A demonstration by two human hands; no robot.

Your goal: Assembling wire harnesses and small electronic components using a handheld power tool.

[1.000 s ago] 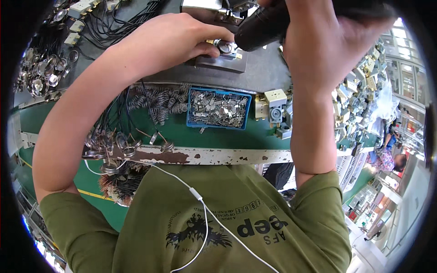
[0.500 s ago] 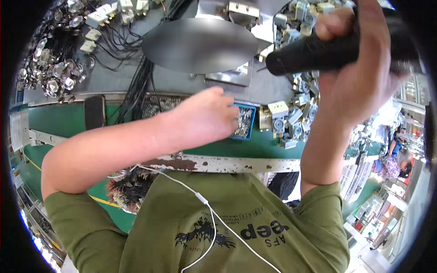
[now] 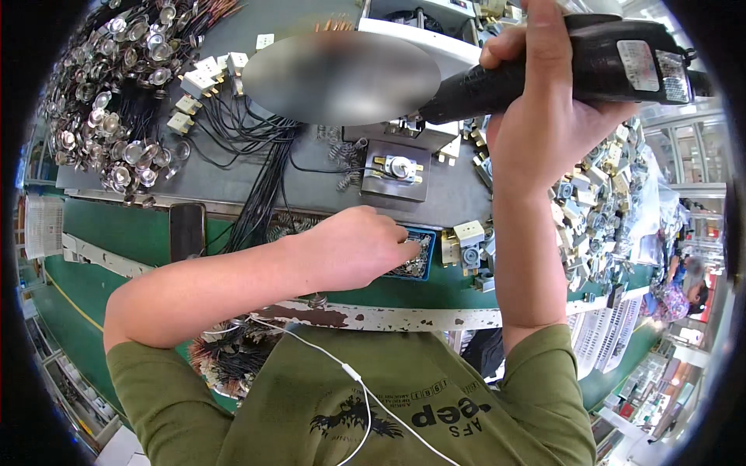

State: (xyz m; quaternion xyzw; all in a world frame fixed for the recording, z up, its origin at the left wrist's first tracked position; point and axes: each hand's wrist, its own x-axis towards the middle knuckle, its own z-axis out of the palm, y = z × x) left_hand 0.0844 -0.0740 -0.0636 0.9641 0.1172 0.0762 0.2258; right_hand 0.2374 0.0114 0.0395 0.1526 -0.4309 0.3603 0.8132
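Observation:
My right hand (image 3: pixel 540 116) is wrapped round a black electric screwdriver (image 3: pixel 614 58), held level above the bench with its tip pointing left. A blurred patch partly covers the area by the tip. My left hand (image 3: pixel 353 247) reaches over a small blue tray (image 3: pixel 430 268) of tiny metal parts, its fingers curled together at the tray; whatever they may hold is hidden. Beyond that hand, a metal fixture block (image 3: pixel 396 190) carries a small socket-like part (image 3: pixel 399 168) with brass terminals and a black wire running off to the left.
Heaps of wired metal discs (image 3: pixel 116 116) lie at the far left. Black wires (image 3: pixel 252 186) with white connectors (image 3: pixel 203 74) cross the bench. A phone (image 3: pixel 187 231) rests near the front edge. Grey and white switch parts (image 3: pixel 598 194) pile up on the right, and another person (image 3: pixel 682 287) is farther off.
The screwdriver in my right hand has moved left across the view. My left hand stays at the blue tray. The view has shifted, showing more of the bench and the fixture block.

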